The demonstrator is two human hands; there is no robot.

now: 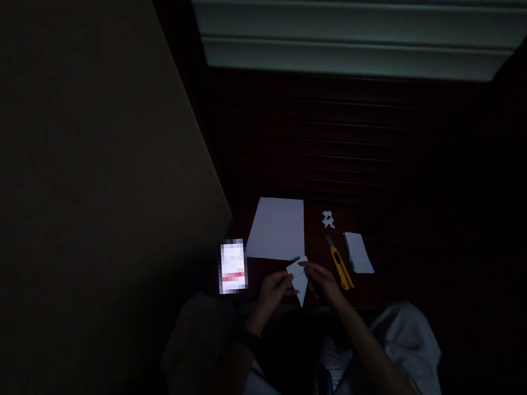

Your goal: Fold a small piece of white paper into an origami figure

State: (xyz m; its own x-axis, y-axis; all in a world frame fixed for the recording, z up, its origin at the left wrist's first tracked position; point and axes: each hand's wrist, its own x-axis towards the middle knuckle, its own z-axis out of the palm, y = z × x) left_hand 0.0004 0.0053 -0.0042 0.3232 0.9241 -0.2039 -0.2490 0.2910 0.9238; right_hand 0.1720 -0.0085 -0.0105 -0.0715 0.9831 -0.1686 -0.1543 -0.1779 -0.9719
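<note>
Between my two hands is a small piece of folded white paper [300, 283], pointed at its lower end and marked by a crease line across it. My left hand [275, 288] pinches its left edge. On the other side, my right hand [321, 280] grips the upper right edge with thumb and fingers. The paper is held over the front part of a dark table. Just beyond it lies a large white sheet [277, 227]. A yellow utility knife [340, 267] rests to the right of my right hand, its blade end pointing away from me.
A stack of white paper [359, 252] lies right of the knife. Small white paper scraps [328, 219] sit farther back. A bright, pixelated rectangle [232, 267] is at the table's left. A wall [110, 140] rises on the left, a slatted panel [347, 34] behind. The room is dim.
</note>
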